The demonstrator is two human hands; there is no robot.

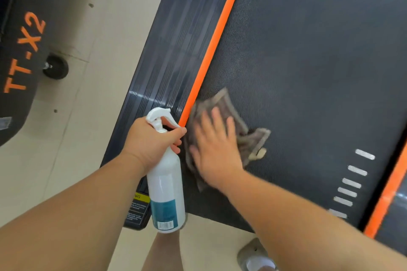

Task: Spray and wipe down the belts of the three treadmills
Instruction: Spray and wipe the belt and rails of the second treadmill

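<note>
- Left hand: fingers curled round the neck of the spray bottle, forefinger across the front below the trigger head. The hand sits over the near end of the side rail.
- Spray bottle: white, with a teal label band and a barcode near its base. It hangs upright below the grip, its white nozzle rising above the knuckles and its base out past the treadmill's near end, over the floor.
- Right hand: palm down, fingers straight and slightly spread, pressed flat on the cloth.
- Cloth: grey-brown, crumpled and blurred. It lies under the palm on the belt, its edges showing beyond the fingertips and to the right of the hand, and its left edge just beside the orange strip.
- Belt: dark, fine-textured, with a row of white dashes near its right edge.
- Warning label: yellow and black, at the rail's near end, partly hidden behind the bottle.
- Neighbouring treadmill: at far left, lettered "TT-X2" in orange, with a black wheel on the beige tiles.
- Shoe: at the bottom edge, on the floor.
</note>
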